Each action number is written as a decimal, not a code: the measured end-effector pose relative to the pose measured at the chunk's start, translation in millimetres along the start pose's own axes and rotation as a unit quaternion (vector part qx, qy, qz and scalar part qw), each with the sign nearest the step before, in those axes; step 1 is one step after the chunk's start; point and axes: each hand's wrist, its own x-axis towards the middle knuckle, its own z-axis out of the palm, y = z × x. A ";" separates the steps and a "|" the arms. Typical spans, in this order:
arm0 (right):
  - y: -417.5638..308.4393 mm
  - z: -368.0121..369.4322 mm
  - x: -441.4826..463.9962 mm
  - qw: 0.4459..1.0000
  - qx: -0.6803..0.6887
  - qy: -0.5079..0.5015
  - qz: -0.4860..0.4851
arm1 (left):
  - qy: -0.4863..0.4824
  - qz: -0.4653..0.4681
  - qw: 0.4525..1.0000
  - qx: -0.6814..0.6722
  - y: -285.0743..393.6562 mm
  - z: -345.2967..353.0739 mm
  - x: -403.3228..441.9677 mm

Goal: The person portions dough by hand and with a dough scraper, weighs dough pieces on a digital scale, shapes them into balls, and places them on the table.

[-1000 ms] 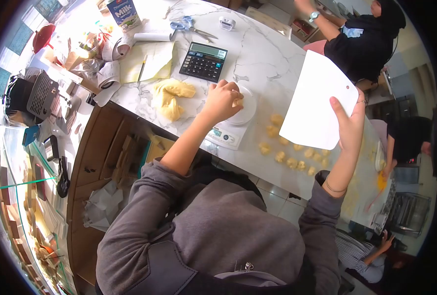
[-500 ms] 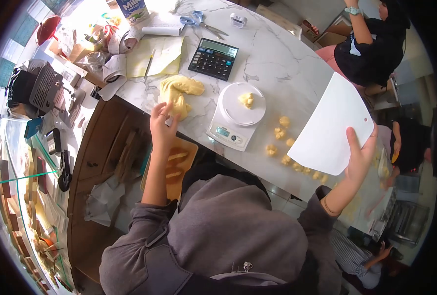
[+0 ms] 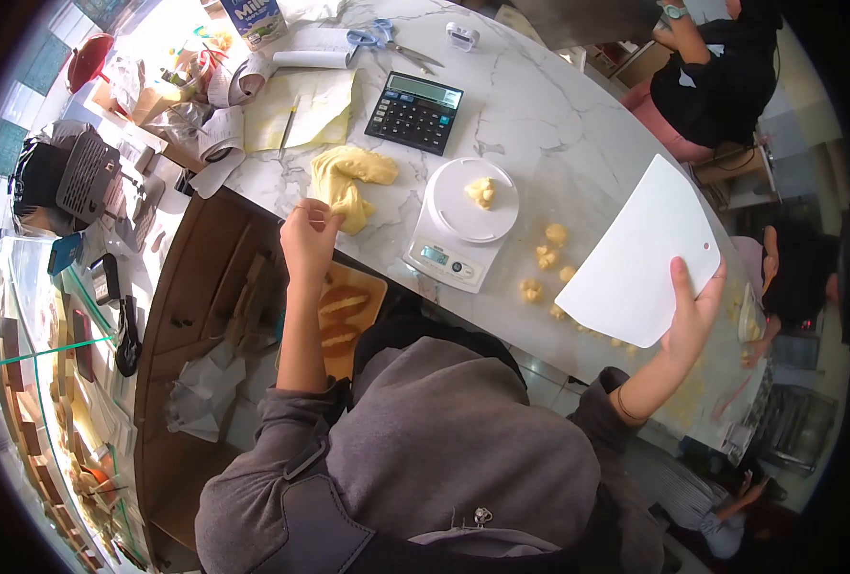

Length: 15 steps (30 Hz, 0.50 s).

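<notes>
My left hand (image 3: 308,239) is closed, thumb and fingertips pinched together at the near-left edge of a soft yellow dough lump (image 3: 341,182). Part of that edge hides behind the fingers. In my right hand (image 3: 690,316) is a white plastic dough scraper (image 3: 636,253) with a rounded edge and a small hole, gripped by its right end and raised over the table. Between my hands stands a white kitchen scale (image 3: 458,225), bearing a small dough piece (image 3: 480,193). Several small dough pieces (image 3: 547,256) lie right of the scale, some partly covered by the scraper.
Behind the dough lie a calculator (image 3: 415,113), yellowish paper (image 3: 324,110) with a pen, blue-handled scissors (image 3: 387,40) and a milk carton (image 3: 256,19). An orange tray (image 3: 353,325) sits below the table edge. Another person (image 3: 722,91) is at the far right.
My left hand's fingers have closed from spread apart to a pinch at the dough's edge. The scraper in my right hand has shifted slightly down and left.
</notes>
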 end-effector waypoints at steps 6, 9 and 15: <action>1.8 -5.2 -2.0 1.000 0.013 0.007 -0.004 | -0.007 0.006 1.000 -0.020 3.0 3.4 1.3; 2.6 -5.7 -1.3 1.000 0.017 0.004 -0.003 | -0.034 0.032 0.999 -0.013 5.4 1.1 2.2; 2.0 -13.8 -3.4 0.999 0.019 0.034 0.006 | 0.131 0.238 0.947 0.169 28.6 -9.3 5.0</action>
